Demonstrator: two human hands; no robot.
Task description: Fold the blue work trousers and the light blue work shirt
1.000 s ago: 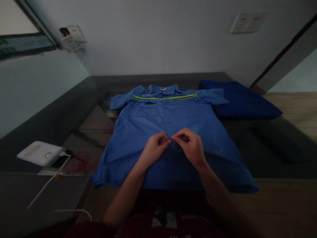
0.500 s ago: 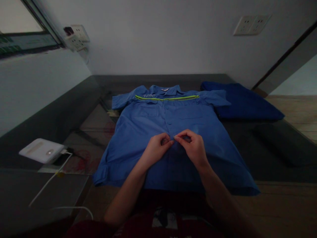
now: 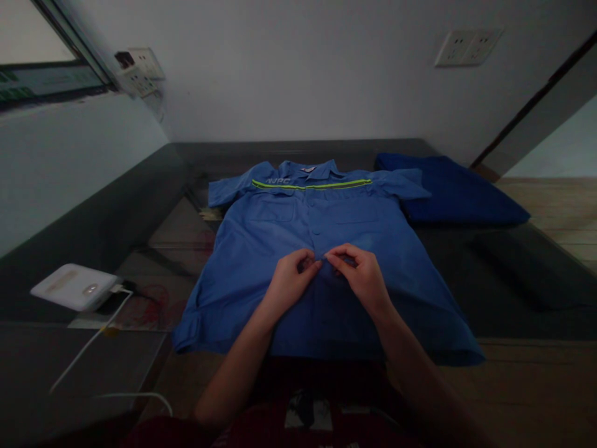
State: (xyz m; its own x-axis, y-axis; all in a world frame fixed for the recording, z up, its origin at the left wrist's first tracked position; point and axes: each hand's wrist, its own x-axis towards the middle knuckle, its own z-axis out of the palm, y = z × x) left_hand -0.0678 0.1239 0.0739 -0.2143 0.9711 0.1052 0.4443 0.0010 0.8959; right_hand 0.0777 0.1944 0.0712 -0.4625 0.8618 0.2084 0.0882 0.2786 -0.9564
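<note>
A blue short-sleeved shirt (image 3: pixel 261 242) lies spread flat, front side up, its collar pointing away from me. A yellow-green stripe crosses its chest, and buttons run down the middle placket. Over the lower placket, my left hand (image 3: pixel 295 274) pinches the shirt's front edge between thumb and fingers. My right hand (image 3: pixel 358 274) pinches the placket just beside it, the fingertips of both hands almost meeting. Whatever button sits between the fingertips is too small and too hidden to make out.
A dark glass-topped table (image 3: pixel 153 249) carries the shirt. Dark blue folded cloth (image 3: pixel 457 190) lies at the right, partly under a sleeve. To the left is a white power bank (image 3: pixel 74 286) with a white cable (image 3: pixel 88 345). Sockets (image 3: pixel 469 48) are on the wall behind.
The view has shifted slightly, so everything sits a little further left. Both hands keep their pinch at the placket, with hardly any movement of the fingers.
</note>
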